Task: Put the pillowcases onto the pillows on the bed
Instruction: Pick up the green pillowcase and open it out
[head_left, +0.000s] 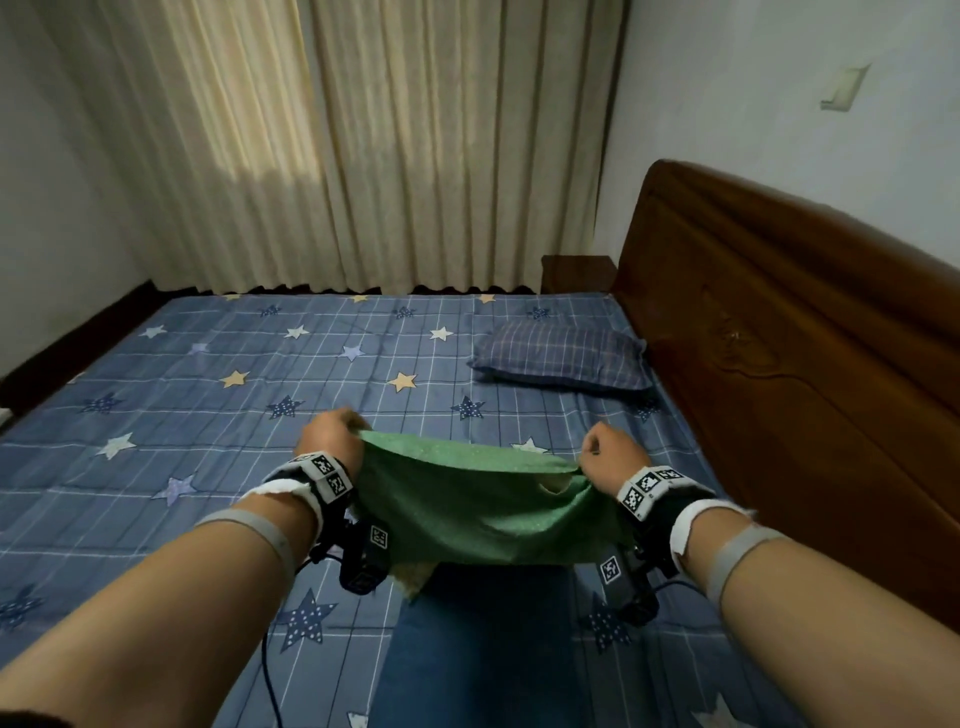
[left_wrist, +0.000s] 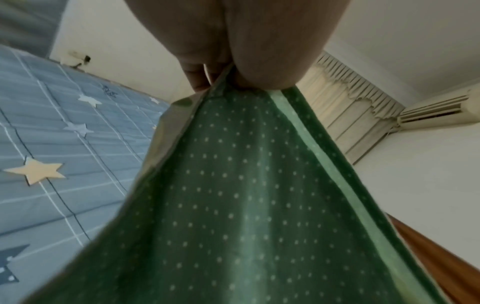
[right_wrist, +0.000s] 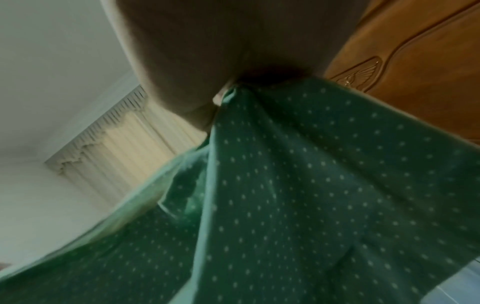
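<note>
A: so the bed (head_left: 218, 395) has a star sheet, with one plaid pillow (head_left: 563, 356) up by the headboard (head_left: 789, 332)?

B: yep. The green pillowcase (head_left: 467, 509) hangs above the bed, left hand (head_left: 332, 439) and right hand (head_left: 613, 457) each pinching a top corner.

Both forearms bare, stretched fwd over the bed, roughly level w/ each other, well apart. Each wrist wears a strapped camera rig w/ black-and-white marker tags. Left hand (head_left: 332, 434) knuckles up, fingers curled, pinching the cloth (head_left: 467, 499) at its top left corner. Right hand (head_left: 613, 454) likewise fisted, pinching the top right corner.
</note>
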